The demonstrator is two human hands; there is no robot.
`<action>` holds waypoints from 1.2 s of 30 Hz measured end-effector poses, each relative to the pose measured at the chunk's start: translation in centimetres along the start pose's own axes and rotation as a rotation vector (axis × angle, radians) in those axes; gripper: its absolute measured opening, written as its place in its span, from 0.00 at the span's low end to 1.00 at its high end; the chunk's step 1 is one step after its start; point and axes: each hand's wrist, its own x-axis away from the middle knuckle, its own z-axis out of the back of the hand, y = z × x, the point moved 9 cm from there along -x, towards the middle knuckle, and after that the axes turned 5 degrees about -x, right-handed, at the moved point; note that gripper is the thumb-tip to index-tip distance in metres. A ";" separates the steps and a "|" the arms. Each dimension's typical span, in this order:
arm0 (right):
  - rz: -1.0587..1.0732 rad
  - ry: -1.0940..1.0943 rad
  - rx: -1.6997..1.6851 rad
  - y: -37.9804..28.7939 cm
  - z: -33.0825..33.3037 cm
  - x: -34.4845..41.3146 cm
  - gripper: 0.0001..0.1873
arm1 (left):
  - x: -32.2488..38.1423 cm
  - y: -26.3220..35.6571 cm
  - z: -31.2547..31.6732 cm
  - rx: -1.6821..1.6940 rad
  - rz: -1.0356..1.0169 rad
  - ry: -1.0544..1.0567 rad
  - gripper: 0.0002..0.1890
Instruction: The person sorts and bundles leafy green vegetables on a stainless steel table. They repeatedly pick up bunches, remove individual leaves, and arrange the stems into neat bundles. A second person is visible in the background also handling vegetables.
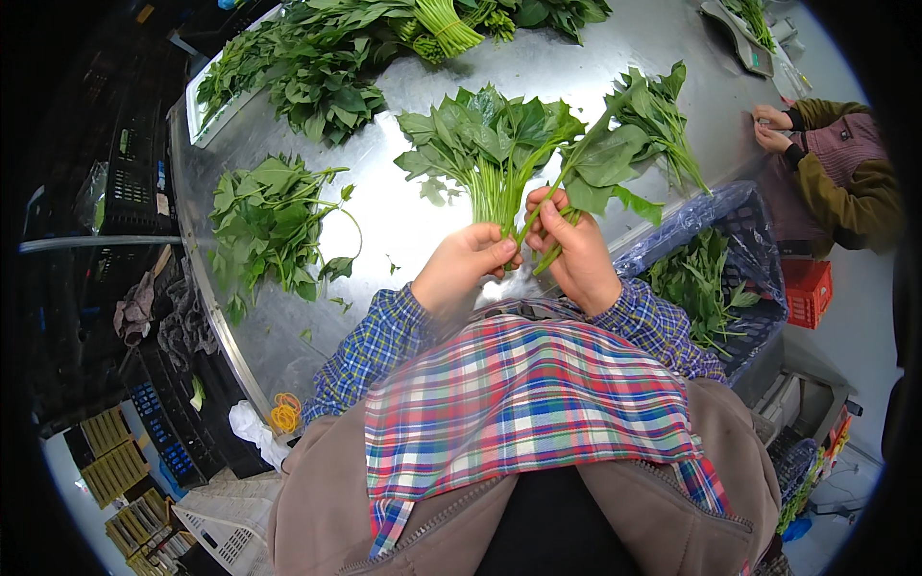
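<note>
My left hand [479, 255] grips the lower stems of a bunch of leafy greens [490, 137], whose leaves fan out away from me above the metal table [403, 237]. Close beside it, my right hand [565, 234] holds several loose leafy stems [605, 155] between thumb and fingers, their leaves pointing up and right. A loose pile of greens [266, 223] lies left of my hands. Another small bundle of stems [663, 122] rests on the table beyond my right hand. Yellow rubber bands [286, 412] sit at the near left table edge.
A white tray [223, 115] of greens and a banded bunch [450, 29] are at the far side. A scale [753, 54] stands far right. A plastic-lined crate [767, 266] with greens is at my right, near a red crate [807, 291] and another person's hands [772, 128].
</note>
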 end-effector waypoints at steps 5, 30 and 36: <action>0.069 -0.092 -0.100 -0.1 -0.5 -0.3 0.09 | -0.1 -0.3 0.5 0.254 0.015 0.074 0.09; -0.138 -0.024 -0.173 -0.1 0.7 -0.9 0.10 | 0.8 2.9 -0.6 0.336 -0.100 -0.024 0.16; -0.169 -0.077 -0.065 0.4 -0.3 -0.5 0.14 | 1.0 2.1 -1.2 0.207 -0.066 -0.022 0.13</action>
